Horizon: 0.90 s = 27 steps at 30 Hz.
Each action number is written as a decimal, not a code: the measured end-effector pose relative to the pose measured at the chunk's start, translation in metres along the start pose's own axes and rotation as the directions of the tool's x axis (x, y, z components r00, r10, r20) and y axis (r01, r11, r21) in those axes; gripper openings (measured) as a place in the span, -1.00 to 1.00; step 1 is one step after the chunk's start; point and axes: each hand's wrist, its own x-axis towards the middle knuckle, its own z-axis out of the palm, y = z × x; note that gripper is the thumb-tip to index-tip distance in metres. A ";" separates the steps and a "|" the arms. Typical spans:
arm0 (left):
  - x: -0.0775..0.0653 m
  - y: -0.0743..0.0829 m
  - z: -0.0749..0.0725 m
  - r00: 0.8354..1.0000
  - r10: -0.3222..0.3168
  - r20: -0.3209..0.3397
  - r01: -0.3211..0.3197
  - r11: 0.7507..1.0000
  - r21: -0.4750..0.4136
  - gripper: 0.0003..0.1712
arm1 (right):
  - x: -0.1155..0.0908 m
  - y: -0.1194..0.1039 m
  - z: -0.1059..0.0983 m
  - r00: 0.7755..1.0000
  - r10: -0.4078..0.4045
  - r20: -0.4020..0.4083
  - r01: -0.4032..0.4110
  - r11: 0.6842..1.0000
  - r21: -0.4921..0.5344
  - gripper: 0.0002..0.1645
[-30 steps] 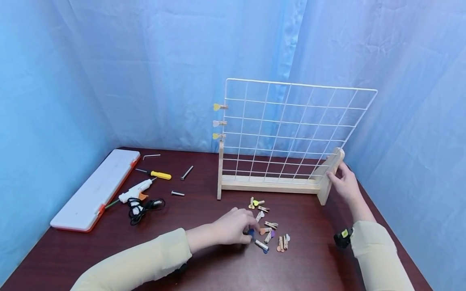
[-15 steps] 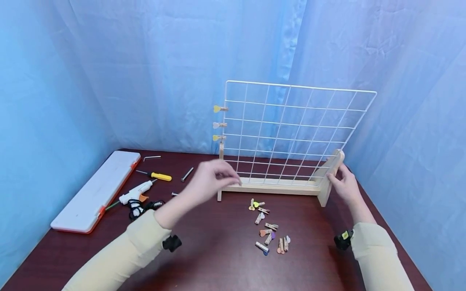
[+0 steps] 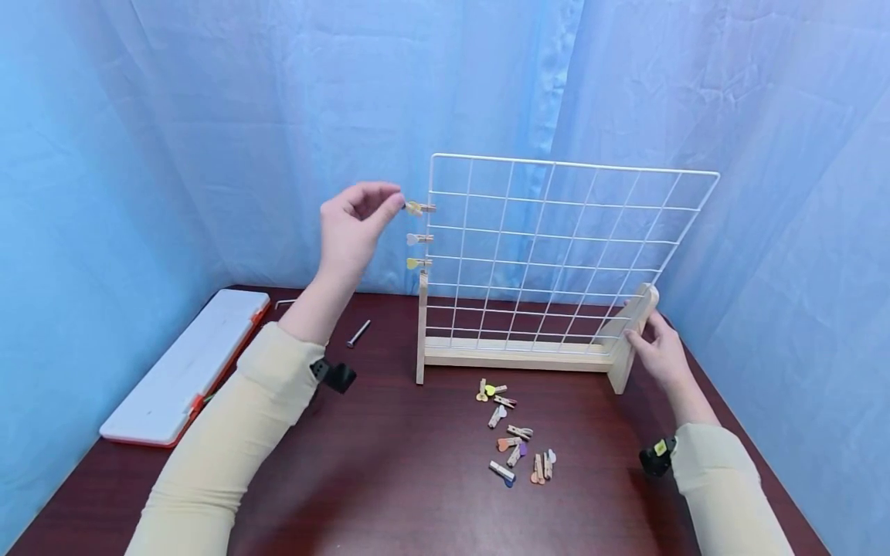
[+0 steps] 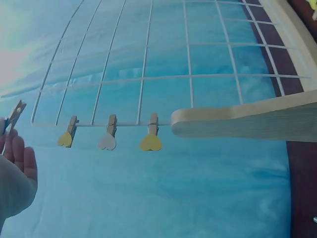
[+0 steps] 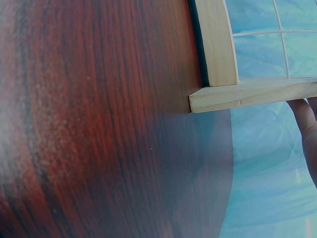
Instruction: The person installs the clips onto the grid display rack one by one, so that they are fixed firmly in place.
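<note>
My left hand [image 3: 351, 232] pinches a small wooden clothespin [image 4: 16, 114], raised beside the upper left edge of a white wire grid [image 3: 556, 205]. Its jaws point toward the wire in the left wrist view, while its other end is covered by the fingers. Three clothespins sit clipped down that edge: one with a yellow heart [image 4: 65, 139], one with a white heart [image 4: 107, 142] and a lower yellow one [image 4: 151, 143]. The grid stands in a wooden base [image 3: 514, 358]. My right hand [image 3: 660, 351] grips the base's right upright [image 3: 634, 336] from outside.
Several loose clothespins with coloured hearts, one orange [image 3: 506, 445], lie on the dark table [image 3: 417, 479] before the base. A white case [image 3: 181, 367] lies at the left, near a bolt [image 3: 358, 333]. My left forearm covers the tools there.
My left hand has left the loose clothespins, carrying one up and left to the grid's upper left edge. My right hand stays at the upright.
</note>
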 end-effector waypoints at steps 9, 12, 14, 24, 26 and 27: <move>0.028 -0.014 0.014 0.981 -0.014 -0.195 -0.011 0.992 -0.127 -0.67 | -0.001 -0.002 0.001 1.000 -0.002 -0.002 0.002 1.000 0.019 -0.42; 0.033 -0.020 0.019 0.969 -0.046 -0.242 0.004 0.985 -0.171 -0.66 | -0.001 -0.001 0.002 1.000 -0.008 -0.005 0.008 1.000 0.026 -0.42; 0.036 -0.024 0.022 0.960 -0.066 -0.271 0.014 0.982 -0.187 -0.67 | -0.001 -0.001 0.002 1.000 -0.010 -0.004 0.010 1.000 0.028 -0.42; 0.035 -0.029 0.037 0.956 -0.063 -0.287 0.027 0.991 -0.129 -0.69 | 0.000 -0.001 0.003 1.000 -0.012 -0.006 0.013 1.000 0.028 -0.41; 0.035 -0.028 0.039 0.959 -0.042 -0.280 0.012 0.994 -0.108 -0.69 | 0.001 -0.002 0.003 1.000 -0.010 -0.003 0.010 1.000 0.024 -0.41; 0.034 -0.028 0.040 0.961 -0.036 -0.275 0.007 0.995 -0.103 -0.69 | 0.001 -0.003 0.003 1.000 -0.008 -0.001 0.008 1.000 0.022 -0.41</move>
